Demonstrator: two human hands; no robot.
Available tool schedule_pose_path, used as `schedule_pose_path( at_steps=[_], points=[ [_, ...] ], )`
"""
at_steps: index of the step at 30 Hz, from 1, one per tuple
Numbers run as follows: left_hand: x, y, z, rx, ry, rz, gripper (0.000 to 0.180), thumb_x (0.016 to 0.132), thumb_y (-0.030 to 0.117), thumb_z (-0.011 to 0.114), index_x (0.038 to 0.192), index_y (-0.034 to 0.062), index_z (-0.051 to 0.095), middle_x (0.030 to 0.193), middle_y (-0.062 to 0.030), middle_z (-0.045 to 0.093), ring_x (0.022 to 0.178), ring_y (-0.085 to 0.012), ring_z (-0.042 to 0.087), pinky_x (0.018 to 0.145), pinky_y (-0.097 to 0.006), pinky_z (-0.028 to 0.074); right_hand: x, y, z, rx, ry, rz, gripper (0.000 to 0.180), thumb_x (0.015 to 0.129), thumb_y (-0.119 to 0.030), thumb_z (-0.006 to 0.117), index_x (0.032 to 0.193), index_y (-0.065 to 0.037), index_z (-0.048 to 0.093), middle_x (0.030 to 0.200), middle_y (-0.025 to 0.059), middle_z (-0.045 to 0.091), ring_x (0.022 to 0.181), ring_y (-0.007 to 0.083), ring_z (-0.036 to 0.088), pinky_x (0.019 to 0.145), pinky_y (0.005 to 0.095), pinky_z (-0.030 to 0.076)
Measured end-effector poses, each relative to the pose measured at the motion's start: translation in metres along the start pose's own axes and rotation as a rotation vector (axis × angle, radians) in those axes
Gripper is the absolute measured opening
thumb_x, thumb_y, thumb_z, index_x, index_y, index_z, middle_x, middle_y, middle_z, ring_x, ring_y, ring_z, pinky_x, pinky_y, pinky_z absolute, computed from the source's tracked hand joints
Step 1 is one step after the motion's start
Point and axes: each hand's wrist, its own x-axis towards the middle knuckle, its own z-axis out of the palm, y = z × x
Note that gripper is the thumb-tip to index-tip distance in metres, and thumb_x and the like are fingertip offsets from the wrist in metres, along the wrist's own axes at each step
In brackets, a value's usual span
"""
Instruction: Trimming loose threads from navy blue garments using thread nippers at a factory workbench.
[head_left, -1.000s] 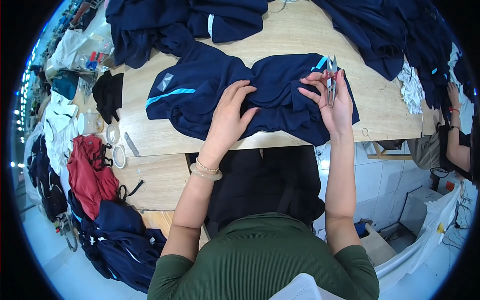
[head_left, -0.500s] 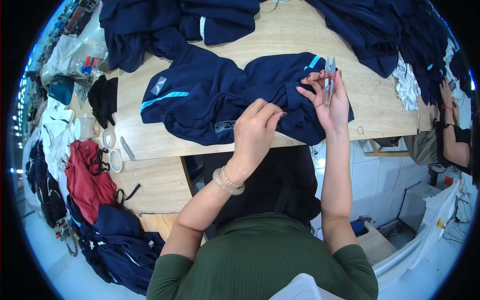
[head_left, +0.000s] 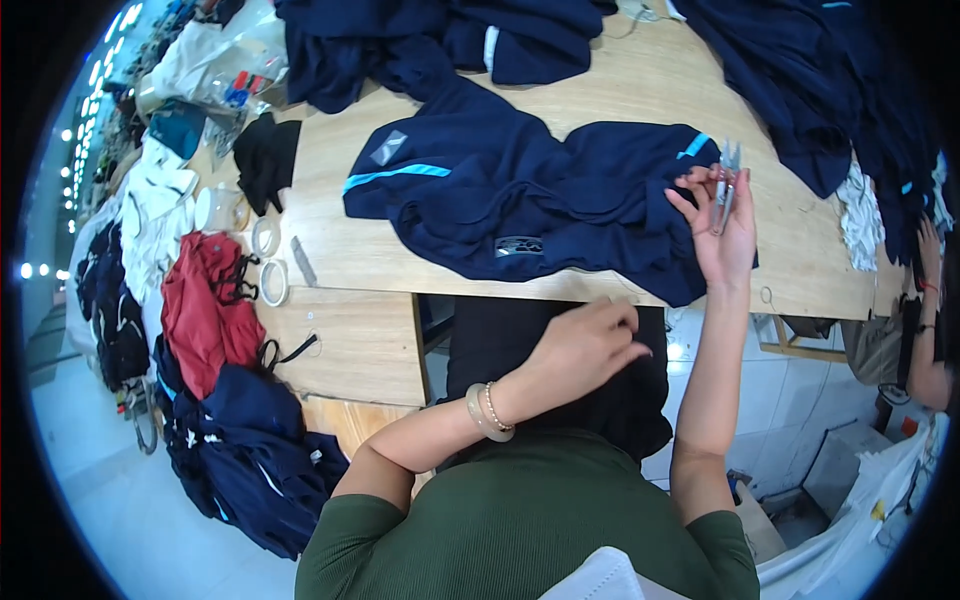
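A navy garment (head_left: pixel 560 215) with light-blue stripes lies rumpled on the wooden table in front of me. My right hand (head_left: pixel 725 235) is turned palm up at the garment's right end. It holds a pair of thread snips (head_left: pixel 721 200), their blades pointing away from me, while some of its fingers stretch out beside the cloth. My left hand (head_left: pixel 585 350) hovers over my lap, just short of the table's near edge. Its fingers are loosely bent, with a gap between thumb and fingers, and nothing shows in them.
More navy garments (head_left: pixel 430 45) are heaped at the table's far side, others (head_left: pixel 770 80) at the far right. On the left lie tape rolls (head_left: pixel 273 283), a grey blade-like tool (head_left: pixel 303 261), black cloth (head_left: pixel 266 160) and a red garment (head_left: pixel 210 310). A co-worker's arm (head_left: pixel 930 330) shows far right.
My left hand has come off the garment and back toward my body, its fingers loosening. My right hand keeps the snips beside the cloth. The whole view has shifted.
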Motion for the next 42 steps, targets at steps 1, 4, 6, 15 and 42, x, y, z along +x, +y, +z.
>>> schedule_pose_path(
  at_steps=[1, 4, 6, 15, 42],
  points=[
    [0.002, -0.001, -0.008, 0.042, 0.118, -0.062, 0.008, 0.081, 0.009, 0.064, 0.084, 0.0026, 0.061, 0.092, -0.0077, 0.057, 0.083, -0.0274, 0.061, 0.069, -0.036, 0.051, 0.000, 0.000, 0.000, -0.007, -0.009, 0.001, 0.041, 0.102, -0.038, 0.036, 0.099, -0.004, 0.057, 0.096, 0.0169, 0.062, 0.096, 0.0292, 0.063, 0.086, 0.0489, 0.054],
    [-0.002, -0.028, -0.037, 0.161, 0.509, -0.280, 0.009, 0.080, 0.002, 0.067, 0.088, 0.0024, 0.061, 0.080, -0.0114, 0.059, 0.068, -0.0234, 0.059, 0.060, -0.030, 0.047, -0.001, 0.001, 0.006, -0.042, 0.014, -0.008, 0.041, 0.102, -0.038, 0.035, 0.099, -0.003, 0.056, 0.095, 0.0156, 0.061, 0.094, 0.0270, 0.063, 0.084, 0.0461, 0.055],
    [-0.010, -0.040, -0.056, 0.208, 0.610, -0.534, 0.013, 0.081, 0.005, 0.068, 0.088, 0.0016, 0.058, 0.079, -0.0116, 0.056, 0.069, -0.0286, 0.061, 0.060, -0.036, 0.048, -0.003, 0.002, 0.007, -0.052, 0.017, -0.001, 0.041, 0.102, -0.038, 0.035, 0.099, -0.003, 0.056, 0.095, 0.0155, 0.060, 0.093, 0.0268, 0.063, 0.084, 0.0453, 0.055],
    [-0.017, -0.080, -0.061, 0.423, 0.712, -0.473, 0.013, 0.082, 0.005, 0.067, 0.093, 0.0011, 0.060, 0.088, -0.0107, 0.056, 0.068, -0.0279, 0.060, 0.058, -0.037, 0.048, -0.017, 0.000, 0.047, -0.349, 0.114, -0.024, 0.037, 0.103, -0.036, 0.035, 0.099, -0.004, 0.053, 0.088, 0.0096, 0.058, 0.067, 0.0111, 0.053, 0.057, 0.0248, 0.044],
    [-0.005, -0.095, -0.065, 0.287, 0.759, -0.449, 0.024, 0.083, 0.000, 0.064, 0.106, 0.0016, 0.057, 0.089, -0.0130, 0.063, 0.069, -0.0256, 0.063, 0.062, -0.034, 0.050, 0.058, 0.122, 0.116, -1.654, -0.449, -0.148, 0.016, 0.079, -0.003, 0.058, 0.088, -0.005, 0.070, 0.082, 0.0180, 0.066, 0.082, 0.0354, 0.063, 0.073, 0.0429, 0.050]
  ],
)
